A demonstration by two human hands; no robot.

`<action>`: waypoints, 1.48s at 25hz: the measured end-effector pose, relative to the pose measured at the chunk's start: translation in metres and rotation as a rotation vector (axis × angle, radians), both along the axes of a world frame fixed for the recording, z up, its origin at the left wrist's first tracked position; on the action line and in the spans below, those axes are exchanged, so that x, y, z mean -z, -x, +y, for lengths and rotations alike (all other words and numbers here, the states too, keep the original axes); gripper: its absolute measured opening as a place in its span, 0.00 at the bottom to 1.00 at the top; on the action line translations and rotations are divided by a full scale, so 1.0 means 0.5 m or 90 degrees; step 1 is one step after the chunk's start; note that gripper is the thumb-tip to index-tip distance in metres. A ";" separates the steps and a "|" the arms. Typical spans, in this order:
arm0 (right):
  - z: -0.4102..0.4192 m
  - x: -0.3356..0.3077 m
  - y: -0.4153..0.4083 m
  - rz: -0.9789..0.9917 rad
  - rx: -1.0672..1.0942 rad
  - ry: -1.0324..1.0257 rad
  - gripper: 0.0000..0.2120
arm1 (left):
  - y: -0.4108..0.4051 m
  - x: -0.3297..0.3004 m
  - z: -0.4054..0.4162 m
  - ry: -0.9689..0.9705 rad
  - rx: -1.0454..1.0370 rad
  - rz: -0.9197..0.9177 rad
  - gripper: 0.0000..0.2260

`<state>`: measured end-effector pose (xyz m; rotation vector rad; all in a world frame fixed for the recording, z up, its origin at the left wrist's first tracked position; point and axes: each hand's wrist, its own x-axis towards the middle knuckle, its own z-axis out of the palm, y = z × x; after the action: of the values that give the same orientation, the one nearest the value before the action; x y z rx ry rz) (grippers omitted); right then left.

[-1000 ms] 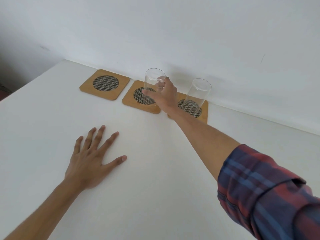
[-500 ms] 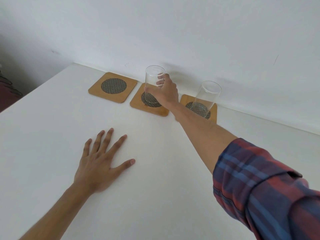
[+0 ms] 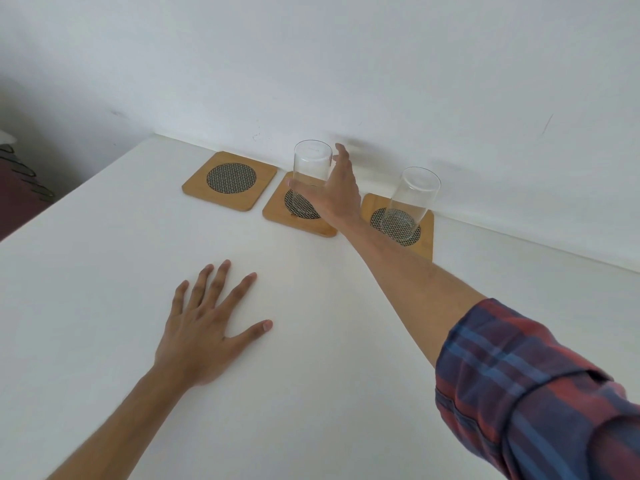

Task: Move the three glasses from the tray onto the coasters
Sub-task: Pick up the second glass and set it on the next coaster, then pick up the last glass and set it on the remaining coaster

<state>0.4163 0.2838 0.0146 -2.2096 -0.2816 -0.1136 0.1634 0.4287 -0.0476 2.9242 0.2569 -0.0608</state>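
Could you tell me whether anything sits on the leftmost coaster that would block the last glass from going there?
Nothing visible does. The left coaster is bare, while the middle glass and right glass stand on the other two. The right hand is at the middle glass; the tray is out of view.

Three coasters line the wall: left coaster bare, middle glass and right glass apparently resting on theirs.

Soft, even daylight is filling the frame w/ faint shadows; wide-angle bending is showing at edges, slight motion blur.
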 end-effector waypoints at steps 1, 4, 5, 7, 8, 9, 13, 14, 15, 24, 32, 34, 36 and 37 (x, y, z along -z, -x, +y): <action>-0.003 -0.007 0.014 -0.043 0.000 -0.007 0.50 | 0.001 0.001 0.001 -0.002 -0.001 0.001 0.38; -0.025 -0.027 0.075 -0.234 -0.026 -0.039 0.33 | 0.002 0.001 -0.001 0.012 -0.006 -0.004 0.38; -0.038 -0.035 0.098 -0.284 -0.034 -0.058 0.27 | 0.002 0.000 -0.001 0.015 -0.006 -0.005 0.39; -0.067 -0.053 0.143 -0.324 -0.056 -0.091 0.16 | 0.003 -0.001 0.000 0.006 -0.003 0.006 0.39; -0.084 -0.060 0.168 -0.333 -0.068 -0.088 0.11 | 0.002 -0.002 0.000 0.003 -0.005 0.012 0.39; -0.103 -0.068 0.196 -0.346 -0.076 -0.069 0.07 | 0.002 -0.004 -0.001 0.003 -0.007 0.015 0.39; -0.189 -0.094 0.308 -0.392 -0.098 -0.010 0.03 | 0.001 -0.004 -0.003 0.020 -0.009 0.011 0.40; -0.214 -0.099 0.337 -0.387 -0.099 -0.002 0.05 | 0.003 -0.005 -0.002 0.020 -0.009 0.010 0.40; -0.238 -0.103 0.363 -0.381 -0.096 0.009 0.06 | 0.003 -0.005 -0.001 0.019 -0.006 0.011 0.40; -0.511 -0.121 0.569 -0.234 -0.027 0.098 0.02 | 0.019 -0.024 -0.046 0.033 -0.023 -0.123 0.24; -0.780 -0.121 0.724 -0.138 0.069 0.175 0.02 | 0.134 -0.121 -0.428 0.158 0.136 -0.356 0.05; -0.841 -0.128 0.756 -0.129 0.081 0.192 0.03 | 0.172 -0.140 -0.522 0.203 0.165 -0.359 0.05; -0.903 -0.134 0.783 -0.122 0.090 0.195 0.03 | 0.203 -0.155 -0.605 0.240 0.189 -0.357 0.05; -0.932 -0.135 0.794 -0.121 0.098 0.193 0.02 | 0.216 -0.157 -0.642 0.257 0.194 -0.346 0.05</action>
<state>0.0194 -0.1823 0.0818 -2.5244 -0.2453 -0.3888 0.0553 0.1077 0.0311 2.4331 -0.2574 0.5588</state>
